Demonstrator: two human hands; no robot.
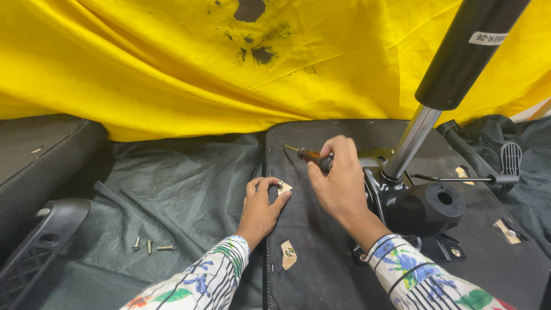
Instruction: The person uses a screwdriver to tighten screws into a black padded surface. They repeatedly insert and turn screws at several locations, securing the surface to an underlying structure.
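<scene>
An upturned office chair seat (321, 247) with a black fabric underside lies in front of me. My left hand (261, 209) rests at its left edge, fingers pinching a small screw (280, 185) at a tan patch. My right hand (338, 178) grips a screwdriver (307, 154) with a dark amber handle, its tip pointing left above the seat, a little above the screw. Just right of that hand sits the black metal tilt mechanism (425, 209) with the gas lift cylinder (442, 86) rising from it.
Three loose screws (150, 247) lie on the dark green sheet (172, 189) at left. A black plastic chair part (40, 241) and a cushion (40, 155) are at far left. A yellow cloth (172, 63) hangs behind. A lever with a paddle (509, 161) juts right.
</scene>
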